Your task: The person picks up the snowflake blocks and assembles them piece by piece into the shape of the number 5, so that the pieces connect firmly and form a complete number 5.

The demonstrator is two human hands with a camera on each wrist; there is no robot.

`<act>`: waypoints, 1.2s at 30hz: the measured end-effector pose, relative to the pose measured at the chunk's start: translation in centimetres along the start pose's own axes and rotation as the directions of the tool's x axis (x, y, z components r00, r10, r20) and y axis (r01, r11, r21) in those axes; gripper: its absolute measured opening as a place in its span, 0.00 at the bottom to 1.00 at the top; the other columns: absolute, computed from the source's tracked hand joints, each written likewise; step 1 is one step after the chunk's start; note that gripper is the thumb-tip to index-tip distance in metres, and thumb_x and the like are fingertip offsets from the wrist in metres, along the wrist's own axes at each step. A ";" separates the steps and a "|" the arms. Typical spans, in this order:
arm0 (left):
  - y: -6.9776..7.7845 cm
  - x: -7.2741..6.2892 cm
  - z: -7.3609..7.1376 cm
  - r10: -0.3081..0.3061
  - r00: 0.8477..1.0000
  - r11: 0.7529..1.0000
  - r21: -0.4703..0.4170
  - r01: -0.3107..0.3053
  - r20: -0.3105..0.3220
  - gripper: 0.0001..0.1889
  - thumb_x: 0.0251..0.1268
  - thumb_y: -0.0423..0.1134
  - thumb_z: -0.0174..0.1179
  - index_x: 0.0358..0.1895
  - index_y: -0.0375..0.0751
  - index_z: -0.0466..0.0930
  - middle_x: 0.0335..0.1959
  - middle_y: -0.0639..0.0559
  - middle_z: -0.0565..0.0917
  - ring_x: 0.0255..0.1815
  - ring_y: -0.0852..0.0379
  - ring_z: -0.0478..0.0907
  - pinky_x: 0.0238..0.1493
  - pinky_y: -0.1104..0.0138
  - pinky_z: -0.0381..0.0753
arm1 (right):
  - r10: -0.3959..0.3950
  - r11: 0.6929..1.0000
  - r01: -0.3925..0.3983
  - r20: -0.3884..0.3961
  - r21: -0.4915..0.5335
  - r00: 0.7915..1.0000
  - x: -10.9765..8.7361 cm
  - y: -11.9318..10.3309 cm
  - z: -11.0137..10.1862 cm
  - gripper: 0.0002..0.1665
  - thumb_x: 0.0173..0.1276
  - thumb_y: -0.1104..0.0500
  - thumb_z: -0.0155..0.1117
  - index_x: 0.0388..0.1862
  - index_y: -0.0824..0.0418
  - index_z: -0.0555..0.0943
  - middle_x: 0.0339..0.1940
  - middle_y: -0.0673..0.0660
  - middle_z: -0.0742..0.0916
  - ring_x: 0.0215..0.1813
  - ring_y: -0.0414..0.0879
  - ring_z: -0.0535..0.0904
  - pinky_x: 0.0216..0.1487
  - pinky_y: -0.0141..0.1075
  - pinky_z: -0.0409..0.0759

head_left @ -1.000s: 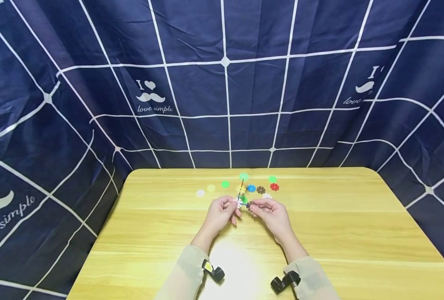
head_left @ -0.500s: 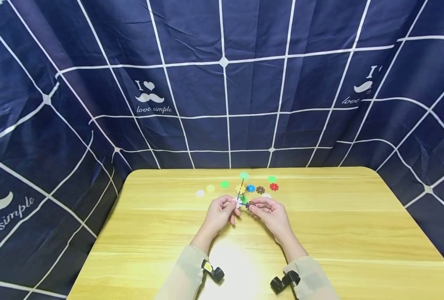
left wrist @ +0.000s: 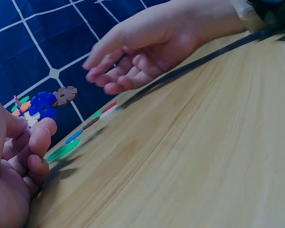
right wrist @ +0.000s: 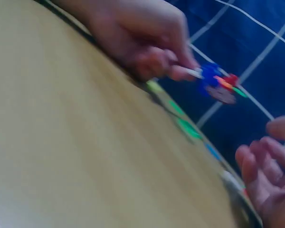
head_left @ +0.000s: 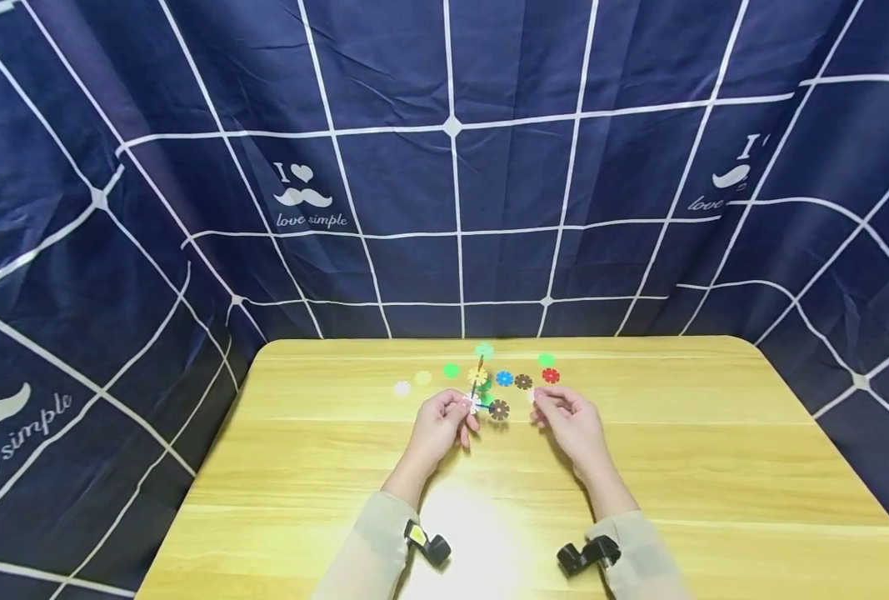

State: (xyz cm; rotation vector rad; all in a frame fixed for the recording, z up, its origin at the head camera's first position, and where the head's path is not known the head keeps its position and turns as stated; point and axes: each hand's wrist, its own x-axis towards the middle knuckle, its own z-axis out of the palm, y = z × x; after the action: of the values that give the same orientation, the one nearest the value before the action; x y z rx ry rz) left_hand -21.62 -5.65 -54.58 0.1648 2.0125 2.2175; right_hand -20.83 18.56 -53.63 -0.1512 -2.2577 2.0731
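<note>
My left hand pinches a white notched plastic disc between thumb and fingers. That disc belongs to a joined piece held above the table. A blue disc and a brown disc extend from it to the right. On its far side come a yellow disc, an orange-red one seen edge-on and a pale green disc. My right hand is apart from the piece, fingers loosely bent and holding nothing. Its fingertips overlap a white disc on the table in the head view.
Loose discs lie at the back of the wooden table: blue, brown, red, green, another green, pale yellow and white. A dark blue gridded curtain encloses the table.
My right hand has let go of the brown disc and moved right, over by the loose white disc. The left hand still holds the joined piece, which has shifted slightly left.
</note>
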 end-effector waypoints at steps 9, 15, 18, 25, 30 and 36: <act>-0.3 0.0 -0.1 -0.002 1.000 1.000 0.020 0.002 -0.014 0.08 0.84 0.32 0.56 0.44 0.31 0.81 0.28 0.46 0.89 0.17 0.58 0.77 0.20 0.73 0.74 | -0.014 0.947 -0.011 -0.074 -0.321 0.997 3.4 -0.5 -3.3 0.21 0.75 0.55 0.75 0.61 0.66 0.86 0.47 0.54 0.90 0.42 0.35 0.81 0.44 0.25 0.79; -0.3 -0.1 0.0 0.008 1.000 1.000 0.012 -0.007 -0.004 0.09 0.85 0.33 0.57 0.46 0.29 0.82 0.27 0.46 0.88 0.17 0.60 0.76 0.20 0.73 0.75 | -0.012 0.934 -0.015 -0.073 -0.357 0.997 6.1 -0.1 -3.5 0.25 0.71 0.57 0.78 0.62 0.67 0.85 0.49 0.59 0.88 0.42 0.36 0.81 0.44 0.23 0.79; -0.3 0.0 0.0 0.014 1.000 1.000 0.014 -0.014 0.002 0.09 0.85 0.33 0.57 0.46 0.29 0.82 0.27 0.46 0.88 0.16 0.61 0.76 0.20 0.73 0.75 | 0.003 0.931 -0.029 -0.071 -0.363 0.997 6.8 0.0 -3.6 0.28 0.70 0.56 0.80 0.62 0.68 0.84 0.49 0.59 0.87 0.42 0.37 0.81 0.43 0.23 0.79; -0.4 0.1 0.0 0.024 1.000 0.999 0.023 -0.024 0.003 0.09 0.85 0.33 0.57 0.45 0.29 0.82 0.28 0.43 0.89 0.16 0.60 0.76 0.20 0.73 0.75 | 0.038 0.937 -0.062 -0.076 -0.345 0.996 7.0 0.2 -3.8 0.29 0.66 0.55 0.84 0.59 0.71 0.85 0.40 0.51 0.85 0.38 0.35 0.78 0.39 0.24 0.77; -0.3 0.0 0.0 0.025 1.000 0.999 0.027 -0.025 0.005 0.09 0.85 0.33 0.57 0.45 0.30 0.82 0.27 0.44 0.89 0.16 0.60 0.76 0.19 0.73 0.75 | 0.031 0.910 -0.061 -0.077 -0.410 0.997 7.1 0.1 -3.7 0.26 0.66 0.56 0.83 0.56 0.70 0.87 0.34 0.48 0.85 0.37 0.37 0.77 0.39 0.27 0.76; -0.3 0.0 0.0 0.028 1.000 0.999 0.030 -0.028 0.000 0.09 0.85 0.33 0.57 0.45 0.29 0.82 0.28 0.43 0.89 0.16 0.59 0.76 0.19 0.73 0.75 | 0.049 0.874 -0.091 -0.100 -0.477 0.994 7.1 -0.2 -3.4 0.21 0.64 0.59 0.80 0.53 0.68 0.89 0.36 0.54 0.88 0.39 0.44 0.80 0.44 0.35 0.76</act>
State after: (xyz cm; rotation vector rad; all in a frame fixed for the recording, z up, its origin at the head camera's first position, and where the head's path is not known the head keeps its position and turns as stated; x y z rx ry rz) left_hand -21.61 -5.60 -54.89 0.1969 2.0564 2.2052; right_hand -27.53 22.74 -53.19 -0.3444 -2.6986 1.4489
